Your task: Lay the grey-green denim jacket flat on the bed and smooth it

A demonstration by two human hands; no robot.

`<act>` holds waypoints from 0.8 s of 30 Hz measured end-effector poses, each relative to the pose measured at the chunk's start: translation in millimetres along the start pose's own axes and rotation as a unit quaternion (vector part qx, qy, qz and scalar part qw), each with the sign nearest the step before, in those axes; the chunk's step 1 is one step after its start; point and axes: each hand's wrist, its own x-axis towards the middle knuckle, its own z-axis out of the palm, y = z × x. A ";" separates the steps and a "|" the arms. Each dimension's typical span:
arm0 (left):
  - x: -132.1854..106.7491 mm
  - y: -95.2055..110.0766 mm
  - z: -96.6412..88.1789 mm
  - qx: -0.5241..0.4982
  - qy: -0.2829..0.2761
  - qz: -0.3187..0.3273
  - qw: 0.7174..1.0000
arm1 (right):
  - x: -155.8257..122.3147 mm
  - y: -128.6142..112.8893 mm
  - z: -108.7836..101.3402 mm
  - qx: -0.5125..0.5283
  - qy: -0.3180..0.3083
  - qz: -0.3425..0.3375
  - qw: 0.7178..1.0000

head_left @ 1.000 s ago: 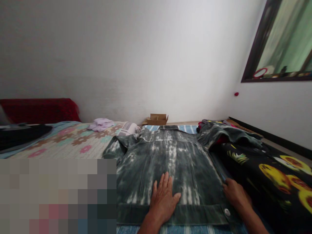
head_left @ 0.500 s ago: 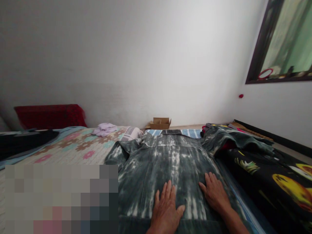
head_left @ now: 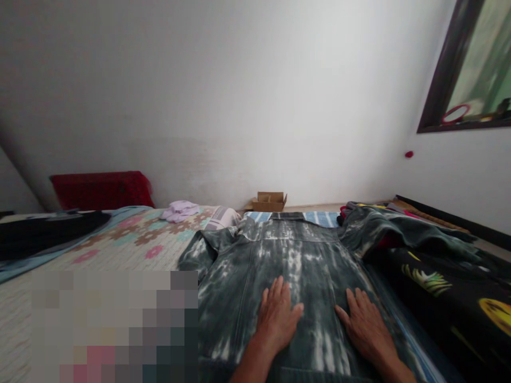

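Note:
A dark green-grey denim jacket point(head_left: 291, 266) with whitish tie-dye streaks lies spread back side up, its collar toward the wall. My left hand point(head_left: 278, 311) rests palm down near the middle of its back, fingers stretched out. On the right part of the same back, my right hand point(head_left: 365, 322) also lies flat with the fingers extended. Neither hand grips the cloth. The left sleeve is bent beside the body, and the right sleeve point(head_left: 415, 229) stretches over a black printed cloth point(head_left: 431, 308).
A patterned bedspread point(head_left: 136, 250) covers the left side, with a lilac cloth point(head_left: 180, 211) and dark clothes point(head_left: 51, 234) on it. An open cardboard box point(head_left: 270, 201) and a red cloth-covered object point(head_left: 101, 190) stand by the wall. A blurred patch hides the lower left.
My left hand has slid forward along the jacket toward the collar. My right hand stays flat on the right side. The view has turned slightly left.

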 end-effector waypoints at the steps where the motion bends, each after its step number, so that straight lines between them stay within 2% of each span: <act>1: 12.8 -0.4 -0.6 0.003 0.017 0.000 1.000 | -0.1 0.2 0.8 0.000 0.003 0.002 1.000; 3: 38.7 -2.1 1.3 0.012 0.028 -0.013 0.999 | -0.1 0.8 3.1 -0.002 0.009 0.003 1.000; 6: 68.2 -6.9 11.9 0.033 0.016 -0.039 0.999 | 0.3 1.9 7.3 -0.012 0.015 -0.001 1.000; 11: 80.2 -14.2 30.9 0.058 -0.002 -0.045 0.997 | 1.1 2.5 9.9 -0.019 0.019 -0.005 1.000; 15: 84.6 -12.0 23.7 0.056 -0.024 -0.047 0.997 | 0.6 1.7 6.8 -0.033 -0.001 0.000 0.999; 20: 113.9 -22.7 8.9 0.079 0.067 -0.078 0.991 | 0.6 1.4 2.6 -0.048 -0.008 -0.003 0.999; 24: 130.7 -39.6 15.3 0.078 0.030 -0.107 0.991 | 1.4 2.3 3.9 -0.050 -0.017 0.006 0.999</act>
